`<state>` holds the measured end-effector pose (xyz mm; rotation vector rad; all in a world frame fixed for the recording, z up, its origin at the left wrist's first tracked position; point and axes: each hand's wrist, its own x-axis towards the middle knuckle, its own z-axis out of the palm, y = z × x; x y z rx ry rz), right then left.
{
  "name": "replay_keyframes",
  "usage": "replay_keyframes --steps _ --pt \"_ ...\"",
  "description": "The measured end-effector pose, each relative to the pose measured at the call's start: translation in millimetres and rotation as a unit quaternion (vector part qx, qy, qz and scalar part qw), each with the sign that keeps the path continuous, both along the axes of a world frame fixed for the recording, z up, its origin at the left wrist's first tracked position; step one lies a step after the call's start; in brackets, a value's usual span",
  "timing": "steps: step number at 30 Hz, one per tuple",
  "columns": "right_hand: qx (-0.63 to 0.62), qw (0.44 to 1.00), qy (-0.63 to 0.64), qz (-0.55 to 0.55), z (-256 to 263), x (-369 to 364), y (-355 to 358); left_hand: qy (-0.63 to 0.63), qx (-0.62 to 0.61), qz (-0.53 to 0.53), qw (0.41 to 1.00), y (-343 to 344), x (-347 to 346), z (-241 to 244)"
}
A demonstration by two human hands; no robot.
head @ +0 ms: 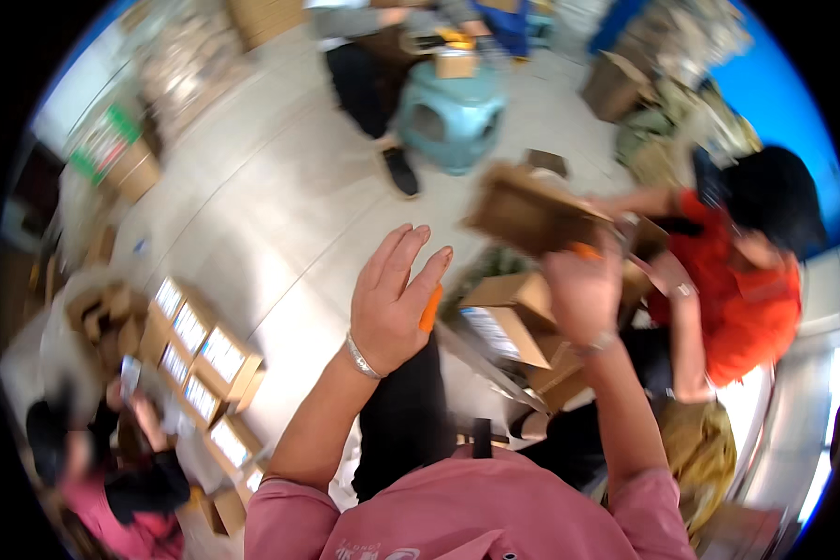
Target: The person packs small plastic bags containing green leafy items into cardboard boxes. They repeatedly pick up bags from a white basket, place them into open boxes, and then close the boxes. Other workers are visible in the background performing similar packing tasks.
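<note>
My left hand (392,301) is raised over the floor, back upward, with its visible fingers extended. An orange thing (430,308) shows beneath its thumb side; whether it is held or worn cannot be told. My right hand (584,294), blurred, is closed at the lower right end of a tilted brown cardboard box (532,210). Orange also shows at its fingers. A co-worker's hand reaches to the box's far right side. Below it, an open cardboard carton (500,329) with a white printed label lies beside my right hand.
A person in orange (742,294) sits close on the right. Another sits behind a light blue stool (455,112) bearing a small box. Labelled cartons (213,357) stand in rows at left, near a person in pink and black (119,490). Bagged goods line the far edges.
</note>
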<state>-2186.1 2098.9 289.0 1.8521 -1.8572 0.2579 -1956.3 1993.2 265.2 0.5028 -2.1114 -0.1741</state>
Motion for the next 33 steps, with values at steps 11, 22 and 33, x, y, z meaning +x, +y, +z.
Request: replay_keyframes --steps 11,22,33 --pt "0.132 0.969 -0.040 -0.203 -79 -18 56 0.070 0.450 0.655 0.603 13 421 -355" --pt "0.194 0.950 -0.062 -0.236 -92 -12 64 0.355 0.745 0.441 0.354 -32 513 -453" --pt "0.227 0.930 -0.069 -0.281 -96 9 75 0.369 0.743 0.404 0.385 -41 455 -428"
